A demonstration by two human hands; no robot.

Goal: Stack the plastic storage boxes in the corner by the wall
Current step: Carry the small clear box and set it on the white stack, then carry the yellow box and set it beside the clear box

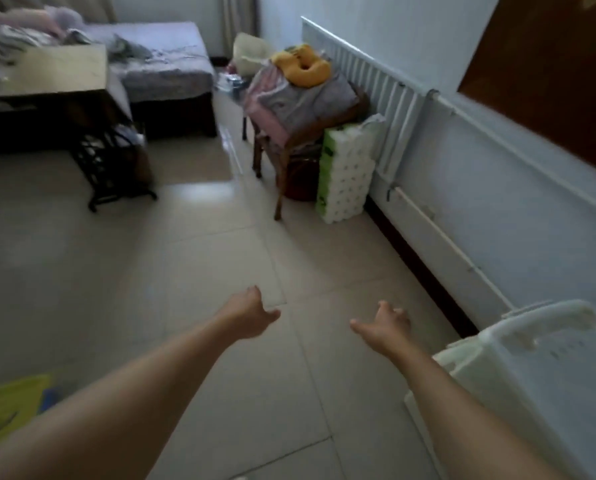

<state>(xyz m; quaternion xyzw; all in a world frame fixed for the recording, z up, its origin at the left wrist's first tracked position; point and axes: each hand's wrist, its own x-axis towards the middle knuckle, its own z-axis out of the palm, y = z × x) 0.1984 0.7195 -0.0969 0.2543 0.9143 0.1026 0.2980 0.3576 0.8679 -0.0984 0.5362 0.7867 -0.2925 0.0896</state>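
A white translucent plastic storage box (532, 372) with a lid and a handle stands at the lower right, against the pale blue wall (497, 188). My left hand (251, 315) and my right hand (384, 327) reach out in front of me over the tiled floor. Both hold nothing and their fingers are loosely spread. My right forearm passes just left of the box without touching its top. No other storage box is in view.
A wooden chair (289, 140) heaped with clothes and a yellow cushion stands by the radiator (376, 74). A pack of toilet rolls (345, 171) leans beside it. A dark table (57, 77) and a sofa (164, 67) lie at the far left. A yellow mat (9, 407) lies bottom left.
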